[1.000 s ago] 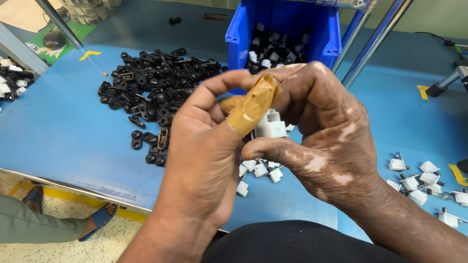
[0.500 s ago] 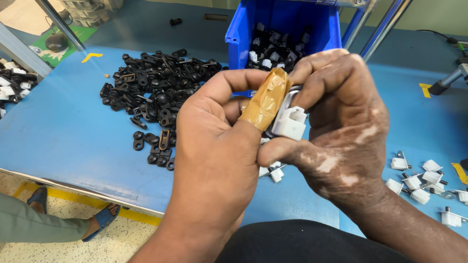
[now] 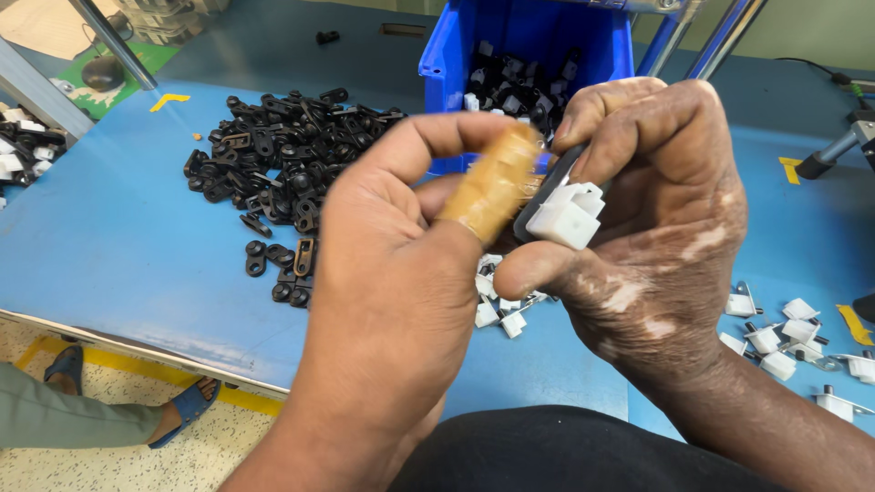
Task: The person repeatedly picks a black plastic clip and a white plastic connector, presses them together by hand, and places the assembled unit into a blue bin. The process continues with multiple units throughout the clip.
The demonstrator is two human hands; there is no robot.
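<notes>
Fingers of right hand [image 3: 656, 228] pinch white clip [image 3: 567, 214], left hand [image 3: 401, 264] touching.

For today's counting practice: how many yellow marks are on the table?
3 yellow marks on the table: one far left, one right of the bin, one near the right edge. More may be hidden.

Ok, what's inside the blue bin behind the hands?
The blue bin holds a jumble of black parts with a few white pieces. The right hand covers its front edge, so the contents there are hidden.
</notes>
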